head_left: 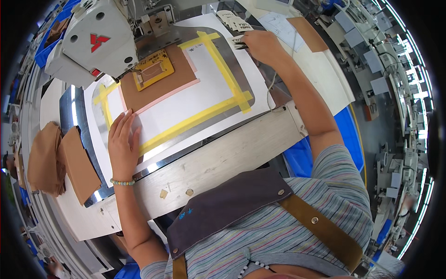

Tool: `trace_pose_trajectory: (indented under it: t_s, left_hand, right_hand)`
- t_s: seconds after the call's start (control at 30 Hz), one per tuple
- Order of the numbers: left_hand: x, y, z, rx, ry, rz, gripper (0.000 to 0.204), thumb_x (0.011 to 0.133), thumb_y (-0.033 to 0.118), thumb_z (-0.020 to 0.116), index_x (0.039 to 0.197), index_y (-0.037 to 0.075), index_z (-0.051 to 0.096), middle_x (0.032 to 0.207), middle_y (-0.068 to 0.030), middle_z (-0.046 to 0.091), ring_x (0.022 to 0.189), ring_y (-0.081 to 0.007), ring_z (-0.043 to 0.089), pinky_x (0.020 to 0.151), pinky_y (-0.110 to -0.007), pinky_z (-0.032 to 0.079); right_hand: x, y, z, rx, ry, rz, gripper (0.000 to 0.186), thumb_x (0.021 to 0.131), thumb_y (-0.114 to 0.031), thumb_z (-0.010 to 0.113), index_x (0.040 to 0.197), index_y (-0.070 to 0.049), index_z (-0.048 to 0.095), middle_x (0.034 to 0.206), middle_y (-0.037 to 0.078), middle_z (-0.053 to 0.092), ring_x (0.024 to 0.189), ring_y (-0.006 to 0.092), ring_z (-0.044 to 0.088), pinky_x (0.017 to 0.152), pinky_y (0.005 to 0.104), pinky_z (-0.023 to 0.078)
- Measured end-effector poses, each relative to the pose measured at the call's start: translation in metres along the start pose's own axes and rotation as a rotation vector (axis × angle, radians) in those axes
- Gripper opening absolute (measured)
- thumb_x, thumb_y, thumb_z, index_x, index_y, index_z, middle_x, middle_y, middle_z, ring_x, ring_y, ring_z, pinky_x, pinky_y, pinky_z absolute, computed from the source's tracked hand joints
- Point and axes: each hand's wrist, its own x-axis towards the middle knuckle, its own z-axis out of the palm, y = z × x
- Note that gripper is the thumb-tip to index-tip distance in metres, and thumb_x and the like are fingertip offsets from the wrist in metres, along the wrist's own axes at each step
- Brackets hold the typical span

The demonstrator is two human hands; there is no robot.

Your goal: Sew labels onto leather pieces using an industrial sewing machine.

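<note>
My left hand lies with its fingers stretched out on the white sheet, fingertips at the lower left corner of a brown fabric piece. That piece sits against pink strips inside a yellow-taped frame. A yellow plate with a cut-out window rests on the fabric, under the sewing machine's head. Far to the right, my right hand is closed, its fingertips pinching a small white label with black print. Something dark shows at those fingertips, too small to make out. More white labels lie fanned out just beyond.
Brown fabric pieces are stacked at the left, with another brown panel beside them. A cable runs near my right forearm. A paper with a drawing and a brown piece lie at the far right.
</note>
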Motion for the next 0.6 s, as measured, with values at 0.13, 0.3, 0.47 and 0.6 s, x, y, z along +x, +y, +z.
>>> trace_pose_trajectory:
  t_s: [0.13,0.3,0.47,0.6]
  left_hand:
    - [-0.002,0.0,-0.002,-0.013,-0.007,-0.001,0.038,0.094,0.008,0.069,0.131,0.003,0.066,0.14,-0.0082,0.065,0.133,-0.0335,0.056,0.112,-0.044,0.045]
    - [0.003,0.006,-0.008,-0.022,0.013,-0.006,0.038,0.094,0.01,0.069,0.131,0.002,0.066,0.14,-0.0096,0.065,0.133,-0.0343,0.056,0.113,-0.044,0.044]
    - [0.011,0.029,-0.023,-0.245,0.028,-0.083,0.036,0.097,0.011,0.067,0.131,0.001,0.066,0.138,-0.012,0.066,0.127,-0.0312,0.061,0.109,-0.042,0.048]
    - [0.031,0.052,-0.018,-1.235,-0.123,-0.42,0.04,0.106,0.024,0.056,0.135,-0.003,0.06,0.133,-0.0182,0.067,0.122,-0.027,0.065,0.104,-0.038,0.051]
  right_hand:
    - [-0.002,0.002,0.004,0.11,0.199,-0.029,0.021,0.085,-0.011,0.068,0.105,-0.009,0.075,0.106,0.007,0.074,0.091,0.0309,0.072,0.078,0.0422,0.058]
    - [0.011,0.012,-0.018,0.251,0.251,0.131,0.023,0.081,-0.014,0.068,0.102,-0.01,0.076,0.097,0.01,0.073,0.088,0.035,0.071,0.075,0.047,0.057]
    - [0.007,-0.023,-0.05,0.384,0.592,0.046,0.023,0.085,-0.007,0.068,0.108,-0.01,0.073,0.098,0.006,0.074,0.086,0.0291,0.072,0.072,0.0373,0.057]
    - [-0.011,-0.107,-0.08,0.341,0.727,-0.383,0.029,0.078,-0.003,0.074,0.106,-0.009,0.072,0.104,0.003,0.074,0.085,0.022,0.073,0.065,0.0302,0.057]
